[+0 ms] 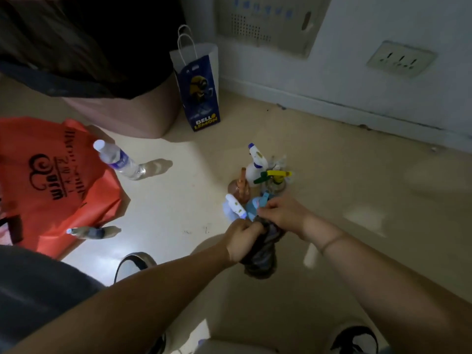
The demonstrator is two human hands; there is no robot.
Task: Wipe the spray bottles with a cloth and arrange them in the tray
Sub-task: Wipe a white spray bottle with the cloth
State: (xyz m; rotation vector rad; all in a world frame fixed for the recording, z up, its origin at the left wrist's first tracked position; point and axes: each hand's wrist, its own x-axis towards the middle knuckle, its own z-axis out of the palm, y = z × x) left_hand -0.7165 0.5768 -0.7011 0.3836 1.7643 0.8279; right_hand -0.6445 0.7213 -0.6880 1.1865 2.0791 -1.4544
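Head view looks down on a dim floor (332, 200), with both hands meeting in the middle over a dark cloth (263, 249). The left hand (242, 242) has its fingers curled tight round the cloth from the side. The right hand (278, 213) is curled too, pinching the cloth's upper end. I read this as the wiping step: one hand steadies the bundle while the other works the fabric over whatever is inside. A rounded brownish end peeks out below the cloth, probably the base of a bottle, but the wrap hides too much for me to be sure.

The spray bottles (255, 180) stand bunched on the floor just beyond the hands: a white one with a blue trigger (255, 162), one with a yellow and green trigger (274, 176), an amber one (241, 186), a white and blue one (235, 206) and a pale blue one (256, 204) partly behind the right hand's fingers. Keeping them close saves reaching.

I can pick out no tray. A pale shape at the bottom edge is cut off and could be anything. An orange bag (51, 180), an upright water bottle (117, 159) and a second bottle lying down (86, 232) sit well off to the left. A blue paper bag (200, 93) stands farther back. The light is poor, so labels and bottle contents are beyond me.
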